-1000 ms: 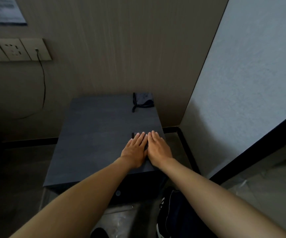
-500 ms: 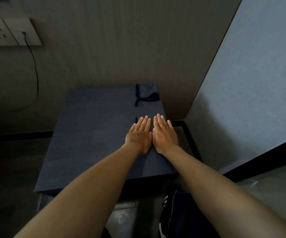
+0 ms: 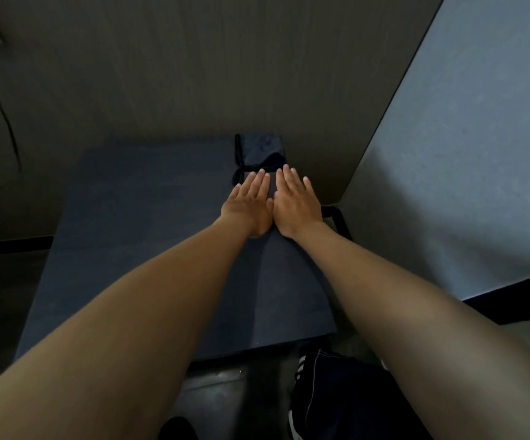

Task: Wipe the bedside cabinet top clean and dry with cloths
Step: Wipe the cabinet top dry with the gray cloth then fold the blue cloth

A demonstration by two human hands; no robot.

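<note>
The dark grey bedside cabinet top (image 3: 136,223) fills the middle of the head view. My left hand (image 3: 247,206) and my right hand (image 3: 295,204) lie flat side by side on its far right part, fingers straight, pressing on a dark cloth (image 3: 271,189) that is almost wholly hidden under the palms. Just beyond the fingertips a second grey cloth with black trim (image 3: 262,149) sits folded in the back right corner against the wall. My fingertips reach its near edge.
A brown panelled wall stands behind the cabinet and a pale wall (image 3: 463,154) runs along the right. A black cable (image 3: 9,131) hangs on the left. On the floor by the cabinet's front right corner lies a dark item with white stripes (image 3: 324,398).
Both hands have slid forward together across the top, from near the front right edge to the back, now reaching the folded cloth in the corner. The view has tilted closer.
</note>
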